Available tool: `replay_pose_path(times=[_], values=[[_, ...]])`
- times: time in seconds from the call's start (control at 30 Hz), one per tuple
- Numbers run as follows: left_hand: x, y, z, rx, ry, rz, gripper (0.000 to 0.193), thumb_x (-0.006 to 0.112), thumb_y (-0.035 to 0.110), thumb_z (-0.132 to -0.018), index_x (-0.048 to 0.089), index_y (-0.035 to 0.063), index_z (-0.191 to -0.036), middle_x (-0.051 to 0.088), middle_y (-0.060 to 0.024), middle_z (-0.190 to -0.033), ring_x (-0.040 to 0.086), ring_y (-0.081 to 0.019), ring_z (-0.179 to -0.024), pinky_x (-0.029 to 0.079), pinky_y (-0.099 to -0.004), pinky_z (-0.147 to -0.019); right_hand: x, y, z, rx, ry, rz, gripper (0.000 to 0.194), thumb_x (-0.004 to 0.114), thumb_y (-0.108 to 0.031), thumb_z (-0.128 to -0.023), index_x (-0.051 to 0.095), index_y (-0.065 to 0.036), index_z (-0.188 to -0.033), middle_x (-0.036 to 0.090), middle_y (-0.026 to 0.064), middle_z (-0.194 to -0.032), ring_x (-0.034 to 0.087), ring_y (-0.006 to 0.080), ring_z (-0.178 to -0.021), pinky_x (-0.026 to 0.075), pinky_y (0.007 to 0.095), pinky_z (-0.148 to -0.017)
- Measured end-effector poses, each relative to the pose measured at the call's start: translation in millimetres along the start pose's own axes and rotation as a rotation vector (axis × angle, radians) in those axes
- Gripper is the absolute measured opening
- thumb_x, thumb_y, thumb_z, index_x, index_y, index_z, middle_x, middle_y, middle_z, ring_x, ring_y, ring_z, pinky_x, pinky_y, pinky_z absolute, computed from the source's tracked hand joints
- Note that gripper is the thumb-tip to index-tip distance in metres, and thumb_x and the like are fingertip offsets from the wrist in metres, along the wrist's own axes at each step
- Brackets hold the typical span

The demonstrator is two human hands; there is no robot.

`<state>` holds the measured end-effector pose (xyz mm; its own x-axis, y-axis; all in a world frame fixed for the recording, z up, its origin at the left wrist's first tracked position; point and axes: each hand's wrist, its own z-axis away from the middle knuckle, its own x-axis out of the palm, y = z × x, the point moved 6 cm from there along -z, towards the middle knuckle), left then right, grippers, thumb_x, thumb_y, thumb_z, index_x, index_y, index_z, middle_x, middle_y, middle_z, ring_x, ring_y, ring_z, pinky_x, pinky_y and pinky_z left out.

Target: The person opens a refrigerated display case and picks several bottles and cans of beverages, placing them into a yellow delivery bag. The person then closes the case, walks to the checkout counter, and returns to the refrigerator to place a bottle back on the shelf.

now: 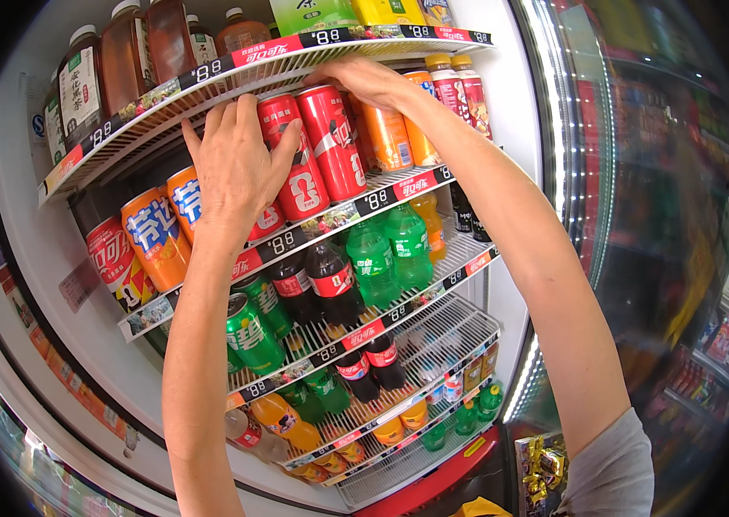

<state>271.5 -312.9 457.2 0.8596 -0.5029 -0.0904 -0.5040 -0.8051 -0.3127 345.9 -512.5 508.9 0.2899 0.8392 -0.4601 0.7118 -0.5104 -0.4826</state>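
My left hand (235, 161) is spread against the front of the can row, its fingertips up near the underside of the top shelf. Its thumb lies across a red Coca-Cola can (304, 184). Another red can (267, 221) is mostly hidden behind the palm, so its contact with the hand is unclear. My right hand (361, 81) reaches in over a second upright red can (333, 145), just below the top shelf (267, 68). Its fingertips are hidden behind the cans. Orange soda cans (387, 139) stand under the right wrist, and more orange cans (156, 236) stand left of the left hand.
Dark tea bottles (80, 84) line the top shelf. Below are cola bottles (332, 278), green soda bottles (374, 258) and green cans (254, 336) on wire shelves. The cooler's right inner wall (513, 123) borders the reach. A glass door (655, 194) stands at right.
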Motion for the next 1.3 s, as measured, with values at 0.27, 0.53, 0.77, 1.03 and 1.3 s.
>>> replay_pose_path(times=[0.27, 0.53, 0.77, 1.03, 1.3], values=[[-1, 2, -1, 0.020, 0.055, -0.030, 0.054, 0.067, 0.041, -0.088, 0.058, -0.0018, -0.119, 0.067, -0.0157, -0.111, 0.059, -0.0326, -0.115, 0.027, -0.0711, -0.109, 4, 6, -2, 0.003, -0.113, 1.079, 0.031, 0.060, 0.000, -0.085, 0.068, -0.002, -0.115, 0.067, 0.0211, -0.121, 0.062, 0.0367, -0.117, 0.052, 0.0429, -0.095], [1, 3, 1, 0.031, 0.082, -0.049, 0.054, 0.068, 0.041, -0.087, 0.059, -0.0003, -0.120, 0.067, -0.0144, -0.111, 0.060, -0.0315, -0.114, 0.028, -0.0716, -0.107, -4, -1, -1, -0.156, -0.101, 1.050, 0.036, 0.063, -0.008, -0.082, 0.061, 0.000, -0.117, 0.068, 0.0252, -0.111, 0.064, 0.0414, -0.108, 0.052, 0.0462, -0.091], [3, 5, 3, 0.039, 0.118, -0.090, 0.053, 0.067, 0.042, -0.087, 0.059, 0.0006, -0.120, 0.067, -0.0136, -0.112, 0.058, -0.0316, -0.116, 0.029, -0.0715, -0.106, -18, 4, 13, -0.262, 0.018, 0.792, 0.047, 0.065, -0.020, -0.080, 0.064, -0.010, -0.126, 0.067, 0.0180, -0.122, 0.062, 0.0375, -0.115, 0.047, 0.0443, -0.099], [4, 0, 5, 0.033, 0.132, -0.113, 0.054, 0.066, 0.043, -0.088, 0.058, 0.0029, -0.124, 0.066, -0.0123, -0.114, 0.055, -0.0314, -0.120, 0.027, -0.0723, -0.106, -16, 9, 22, -0.163, 0.100, 0.964, 0.048, 0.051, -0.032, -0.087, 0.063, -0.015, -0.131, 0.065, 0.0153, -0.125, 0.052, 0.0347, -0.126, 0.031, 0.0525, -0.110], [7, 9, 6, 0.011, 0.129, -0.104, 0.060, 0.063, 0.053, -0.089, 0.057, 0.0133, -0.134, 0.059, -0.0091, -0.127, 0.048, -0.0309, -0.130, 0.021, -0.0759, -0.106, -16, 13, 4, -0.054, 0.185, 0.946, 0.064, 0.037, -0.059, -0.100, 0.072, -0.007, -0.114, 0.068, 0.0234, -0.118, 0.056, 0.0432, -0.121, 0.032, 0.0619, -0.101]])
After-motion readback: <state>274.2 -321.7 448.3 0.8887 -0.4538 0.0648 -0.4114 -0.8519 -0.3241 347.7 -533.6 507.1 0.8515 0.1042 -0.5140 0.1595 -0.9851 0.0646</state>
